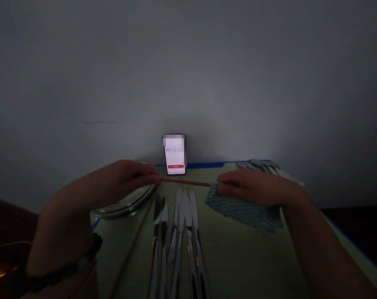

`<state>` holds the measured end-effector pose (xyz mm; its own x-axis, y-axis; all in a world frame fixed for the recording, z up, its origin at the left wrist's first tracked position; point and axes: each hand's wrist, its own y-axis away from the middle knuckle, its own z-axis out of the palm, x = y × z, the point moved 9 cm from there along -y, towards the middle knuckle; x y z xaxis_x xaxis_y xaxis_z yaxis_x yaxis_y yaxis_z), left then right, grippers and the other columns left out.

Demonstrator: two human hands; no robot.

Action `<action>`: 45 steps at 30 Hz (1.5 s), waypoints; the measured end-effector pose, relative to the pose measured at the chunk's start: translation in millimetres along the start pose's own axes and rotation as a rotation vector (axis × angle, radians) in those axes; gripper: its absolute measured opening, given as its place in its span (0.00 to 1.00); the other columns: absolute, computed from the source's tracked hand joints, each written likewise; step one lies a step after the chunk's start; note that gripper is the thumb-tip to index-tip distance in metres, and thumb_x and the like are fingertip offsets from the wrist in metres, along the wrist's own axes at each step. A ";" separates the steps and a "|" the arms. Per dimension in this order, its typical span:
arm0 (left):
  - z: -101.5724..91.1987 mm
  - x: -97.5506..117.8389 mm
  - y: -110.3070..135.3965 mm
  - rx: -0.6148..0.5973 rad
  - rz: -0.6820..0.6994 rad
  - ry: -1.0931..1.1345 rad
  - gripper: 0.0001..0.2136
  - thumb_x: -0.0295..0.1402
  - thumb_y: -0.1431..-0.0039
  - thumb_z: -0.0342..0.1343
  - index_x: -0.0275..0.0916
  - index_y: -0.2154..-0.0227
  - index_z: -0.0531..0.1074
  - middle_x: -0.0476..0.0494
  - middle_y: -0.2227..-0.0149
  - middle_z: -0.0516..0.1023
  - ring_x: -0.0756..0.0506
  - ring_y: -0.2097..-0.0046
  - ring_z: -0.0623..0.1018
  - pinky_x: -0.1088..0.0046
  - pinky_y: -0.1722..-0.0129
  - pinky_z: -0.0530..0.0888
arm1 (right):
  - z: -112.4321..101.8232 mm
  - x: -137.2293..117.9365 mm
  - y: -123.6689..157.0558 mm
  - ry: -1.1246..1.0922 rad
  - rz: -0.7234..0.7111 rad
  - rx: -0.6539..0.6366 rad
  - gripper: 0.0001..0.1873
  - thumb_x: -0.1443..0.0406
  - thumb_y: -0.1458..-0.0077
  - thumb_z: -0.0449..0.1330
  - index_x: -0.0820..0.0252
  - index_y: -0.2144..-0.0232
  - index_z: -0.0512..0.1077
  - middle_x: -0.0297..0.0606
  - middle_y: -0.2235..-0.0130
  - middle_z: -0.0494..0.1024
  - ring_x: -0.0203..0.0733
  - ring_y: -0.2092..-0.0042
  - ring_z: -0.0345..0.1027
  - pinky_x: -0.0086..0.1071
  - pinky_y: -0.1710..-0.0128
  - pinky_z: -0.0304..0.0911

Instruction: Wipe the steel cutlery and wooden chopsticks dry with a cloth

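My left hand pinches one end of a thin brown chopstick, held level above the table knives. At its other end my right hand grips a blue-green patterned cloth, which hangs below the fingers and covers that end of the chopstick. A second thin brown stick lies slantwise on the table, left of the knives. Several shiny table knives lie side by side in the middle, blades pointing away from me.
A stack of metal plates sits behind my left hand. Several spoons or similar cutlery lie at the back right. A lit phone leans against the grey wall. Blue edging borders the pale table. The light is dim.
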<state>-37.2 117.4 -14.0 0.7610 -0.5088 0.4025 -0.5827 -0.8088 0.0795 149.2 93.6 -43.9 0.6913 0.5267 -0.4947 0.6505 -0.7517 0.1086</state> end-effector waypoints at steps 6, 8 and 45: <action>14.0 38.0 -11.6 -0.006 0.100 -0.064 0.15 0.43 0.38 0.45 0.43 0.65 0.76 0.50 0.70 0.78 0.50 0.70 0.74 0.77 0.69 0.67 | -0.2 -12.2 2.0 0.004 -0.038 0.022 0.18 0.55 0.40 0.46 0.59 0.73 0.66 0.33 0.73 0.69 0.34 0.72 0.62 0.29 0.73 0.52; 23.6 52.5 -16.8 -0.029 0.139 -0.073 0.14 0.40 0.38 0.45 0.43 0.66 0.76 0.50 0.72 0.77 0.50 0.71 0.74 0.77 0.71 0.65 | 6.4 -20.1 -3.3 0.005 -0.050 0.012 0.17 0.55 0.40 0.46 0.59 0.72 0.65 0.33 0.73 0.69 0.34 0.72 0.62 0.29 0.73 0.51; -17.9 14.3 -32.2 0.763 0.220 1.161 0.08 0.34 0.38 0.49 0.35 0.68 0.68 0.46 0.72 0.79 0.46 0.64 0.80 0.65 0.56 0.75 | -8.5 -4.3 -18.6 -0.200 -0.012 0.254 0.18 0.54 0.39 0.43 0.56 0.68 0.67 0.38 0.66 0.74 0.41 0.64 0.66 0.35 0.63 0.59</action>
<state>-12.7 141.5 5.5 -0.2087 -0.4171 0.8846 -0.0762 -0.8948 -0.4399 136.8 108.7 -36.5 0.5920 0.4667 -0.6571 0.5413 -0.8343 -0.1050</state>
